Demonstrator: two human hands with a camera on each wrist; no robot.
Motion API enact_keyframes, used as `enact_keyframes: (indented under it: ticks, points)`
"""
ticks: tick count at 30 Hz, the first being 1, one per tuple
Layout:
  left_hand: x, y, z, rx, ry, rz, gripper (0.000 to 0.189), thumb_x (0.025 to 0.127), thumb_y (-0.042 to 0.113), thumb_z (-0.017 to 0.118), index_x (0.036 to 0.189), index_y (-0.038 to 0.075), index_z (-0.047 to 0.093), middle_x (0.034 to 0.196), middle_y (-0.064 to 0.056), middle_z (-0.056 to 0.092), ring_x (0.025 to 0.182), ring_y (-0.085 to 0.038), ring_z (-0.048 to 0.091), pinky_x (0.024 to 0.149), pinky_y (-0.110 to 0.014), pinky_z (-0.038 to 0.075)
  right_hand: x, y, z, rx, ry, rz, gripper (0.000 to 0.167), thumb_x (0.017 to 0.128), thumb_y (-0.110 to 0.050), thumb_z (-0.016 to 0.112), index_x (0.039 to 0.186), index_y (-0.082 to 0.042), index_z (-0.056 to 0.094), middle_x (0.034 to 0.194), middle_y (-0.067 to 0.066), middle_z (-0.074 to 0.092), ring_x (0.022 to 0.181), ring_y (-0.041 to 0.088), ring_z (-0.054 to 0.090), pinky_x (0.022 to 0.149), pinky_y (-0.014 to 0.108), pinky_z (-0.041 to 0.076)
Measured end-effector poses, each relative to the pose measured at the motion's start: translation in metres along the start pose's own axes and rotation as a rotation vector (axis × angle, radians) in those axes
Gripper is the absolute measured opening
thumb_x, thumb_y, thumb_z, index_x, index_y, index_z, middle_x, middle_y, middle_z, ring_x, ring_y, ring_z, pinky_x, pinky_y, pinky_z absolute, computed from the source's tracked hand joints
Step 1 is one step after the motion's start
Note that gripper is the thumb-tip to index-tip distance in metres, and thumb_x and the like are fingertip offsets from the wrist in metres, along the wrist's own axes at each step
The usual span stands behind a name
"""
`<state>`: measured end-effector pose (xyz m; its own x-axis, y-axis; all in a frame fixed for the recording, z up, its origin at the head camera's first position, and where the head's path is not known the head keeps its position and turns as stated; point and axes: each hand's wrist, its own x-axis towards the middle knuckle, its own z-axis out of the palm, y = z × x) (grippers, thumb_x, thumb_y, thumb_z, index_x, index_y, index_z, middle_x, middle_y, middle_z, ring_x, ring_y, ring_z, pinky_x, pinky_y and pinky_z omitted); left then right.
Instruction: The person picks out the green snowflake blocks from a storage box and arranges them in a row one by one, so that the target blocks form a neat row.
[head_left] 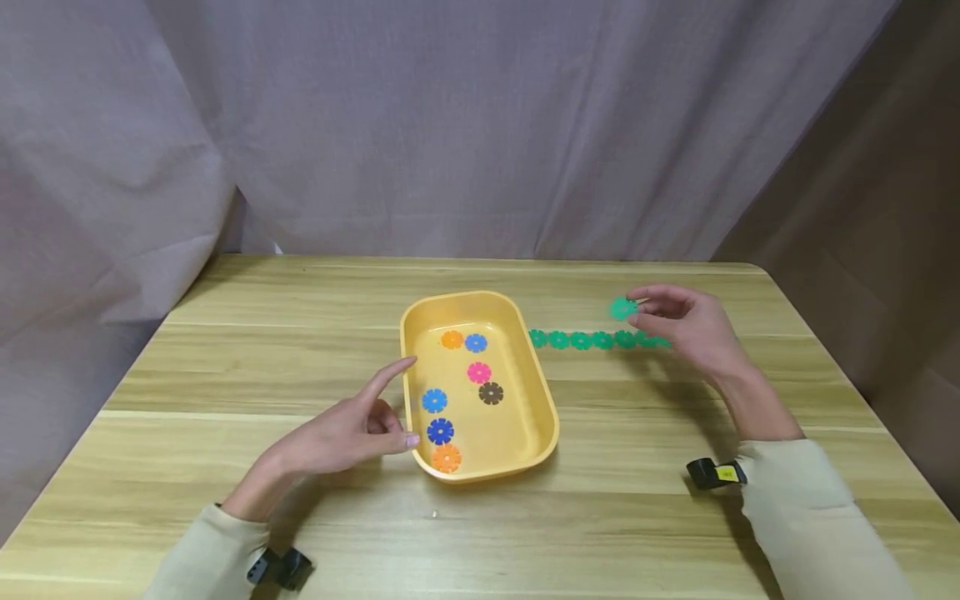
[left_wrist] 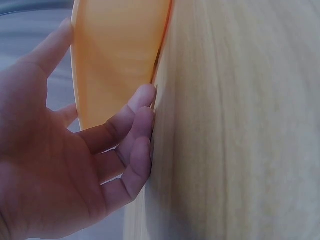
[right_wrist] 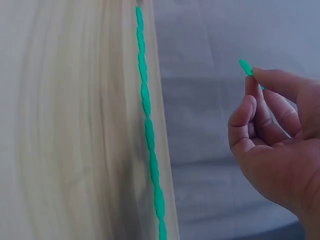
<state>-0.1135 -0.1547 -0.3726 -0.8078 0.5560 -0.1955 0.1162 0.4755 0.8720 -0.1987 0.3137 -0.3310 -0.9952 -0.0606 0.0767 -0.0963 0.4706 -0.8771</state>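
Observation:
My left hand (head_left: pixel 341 429) is at the left side of a yellow plastic tray (head_left: pixel 542 400), thumb and straight index finger touching its rim. In the left wrist view, the other fingers (left_wrist: pixel 142 117) bend loosely by the outer wall. My right hand (head_left: pixel 701 329) pinches a green notched snowflake disc (head_left: pixel 622 309) between thumb and fingertips, raised above the table. Below it runs a row of green snowflake discs (head_left: pixel 581 340) from the tray's right side, its far end hidden behind the hand. The right wrist view shows this row (right_wrist: pixel 145 97) edge-on as a linked chain.
Inside the tray lie several loose discs, among them a pink one (head_left: pixel 479 372), a brown one (head_left: pixel 491 393) and a dark blue one (head_left: pixel 440 432). The wooden table (head_left: pixel 630 533) ends at a grey curtain (head_left: pixel 420 150). A tiny pale speck (head_left: pixel 434 514) lies before the tray.

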Motion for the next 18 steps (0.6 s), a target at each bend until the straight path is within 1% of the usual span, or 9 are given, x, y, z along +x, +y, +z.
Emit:
enact_keyframes:
  ticks: [2,4,8,15,18]
  points:
    - [0.001,0.000,0.000,0.006,0.000,0.001,0.101,0.099,0.039,0.076,0.170,0.032,0.006,0.097,-0.007,0.071,0.088,-0.022,0.068,0.079,-0.030,0.055,-0.002,0.004,-0.009,0.014,0.026,0.004,0.030,0.096,-0.019,0.081,0.125,-0.015,0.074,0.091,-0.021,0.071,0.085,-0.001,0.067,0.069,0.017,0.052]
    - [0.001,0.000,0.000,0.009,-0.001,0.005,0.101,0.099,0.038,0.076,0.171,0.031,0.006,0.097,-0.007,0.071,0.088,-0.022,0.068,0.079,-0.031,0.056,-0.003,0.008,-0.018,0.027,0.054,0.013,0.030,0.096,-0.018,0.081,0.125,-0.017,0.075,0.090,-0.022,0.071,0.079,0.000,0.066,0.067,0.017,0.050]
    - [0.001,0.001,-0.001,0.010,-0.005,0.022,0.102,0.099,0.037,0.076,0.171,0.029,0.004,0.097,-0.008,0.071,0.087,-0.022,0.068,0.079,-0.031,0.056,-0.005,0.016,-0.032,0.038,0.101,0.033,0.028,0.096,-0.017,0.080,0.124,-0.020,0.076,0.087,-0.023,0.071,0.071,0.004,0.062,0.062,0.019,0.048]
    - [-0.001,0.001,-0.001,0.000,0.001,0.017,0.102,0.098,0.036,0.077,0.171,0.029,0.005,0.097,-0.008,0.071,0.088,-0.023,0.068,0.079,-0.031,0.056,-0.008,0.024,-0.049,0.005,0.137,0.071,0.027,0.098,-0.021,0.078,0.124,-0.025,0.075,0.086,-0.026,0.071,0.070,0.005,0.060,0.061,0.020,0.046]
    - [-0.001,0.001,-0.001,-0.002,0.002,0.016,0.102,0.098,0.036,0.077,0.171,0.030,0.005,0.096,-0.008,0.071,0.088,-0.023,0.068,0.079,-0.030,0.055,-0.009,0.029,-0.055,0.013,0.159,0.083,0.026,0.098,-0.022,0.078,0.122,-0.028,0.076,0.085,-0.028,0.071,0.070,0.004,0.060,0.062,0.018,0.048]
